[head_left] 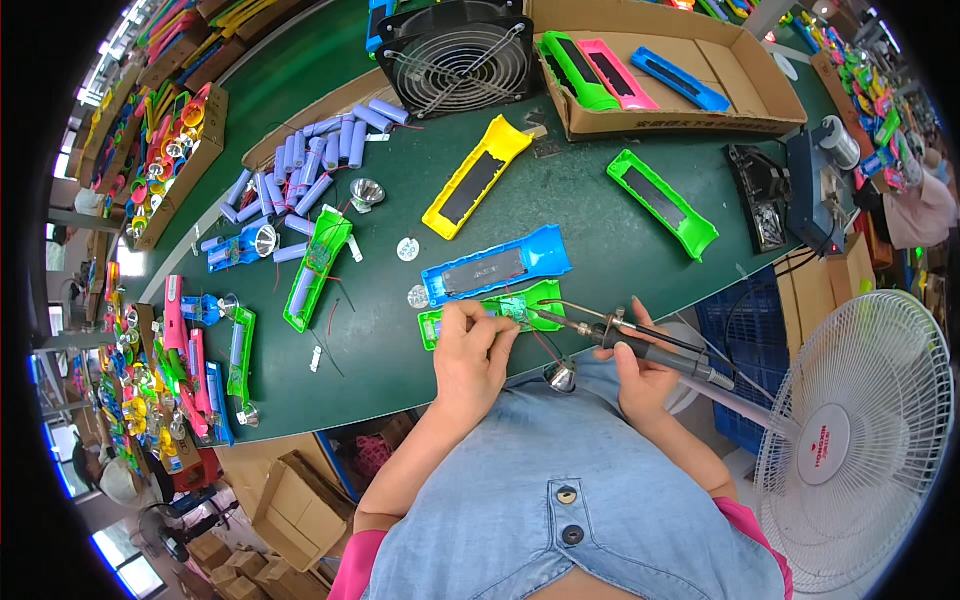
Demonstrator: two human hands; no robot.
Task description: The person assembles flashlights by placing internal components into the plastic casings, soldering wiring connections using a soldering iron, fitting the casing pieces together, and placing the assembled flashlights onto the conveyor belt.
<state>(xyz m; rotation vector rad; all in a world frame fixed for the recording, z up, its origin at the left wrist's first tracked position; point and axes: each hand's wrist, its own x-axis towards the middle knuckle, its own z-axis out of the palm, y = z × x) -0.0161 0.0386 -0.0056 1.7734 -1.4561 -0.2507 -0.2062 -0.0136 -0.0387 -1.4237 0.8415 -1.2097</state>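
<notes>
My right hand (645, 368) grips a soldering iron (660, 355) with a thin metal tube alongside it, its tip at a small green circuit board (516, 306). The board lies in an open green flashlight shell (545, 296) at the table's near edge. Over the shell's left part, my left hand (472, 358) is closed in a pinch; what its fingertips hold is too small to make out. Just beyond lies a blue shell half (545, 252) with a dark panel. A silver reflector cup (560, 376) hangs on a wire by the table edge.
Lilac battery cells (318, 160) are heaped at the far left, near a green shell with wiring (320, 265). Yellow (478, 178) and green (662, 205) shell halves lie farther back. A black fan (460, 65) and a cardboard box (680, 125) stand behind; a soldering station (815, 190) is at right.
</notes>
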